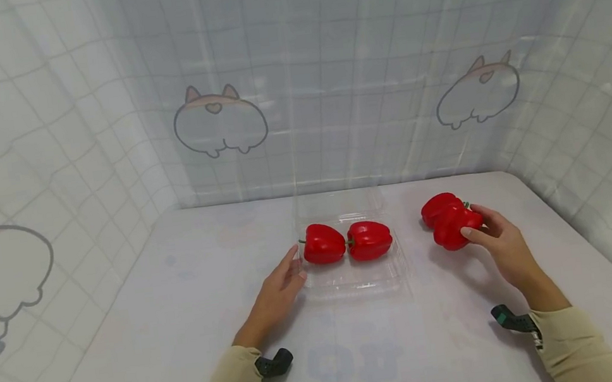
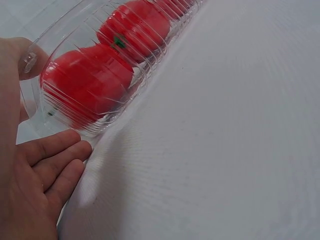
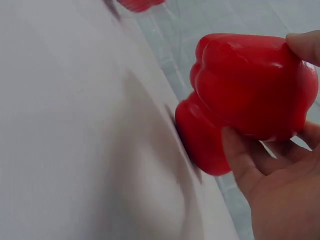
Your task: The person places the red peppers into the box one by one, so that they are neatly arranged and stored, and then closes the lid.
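Observation:
My right hand (image 1: 505,249) grips a red bell pepper (image 1: 452,228) between thumb and fingers. In the right wrist view, this pepper (image 3: 250,85) is lifted off the table, in front of another red bell pepper (image 3: 202,137) that rests on the surface. At the left end of a clear plastic container (image 1: 351,278), my left hand (image 1: 276,296) touches its side with fairly straight fingers. Two red bell peppers lie inside in a row, the left one (image 1: 324,244) near that hand and the right one (image 1: 369,240) beside it. Green stems show on both.
The container's clear lid (image 1: 338,205) lies folded back behind it. A pale cloth covers the table (image 1: 199,344). Curtains with a grid pattern (image 1: 350,83) and animal drawings stand at the back and both sides. Each wrist wears a dark camera mount.

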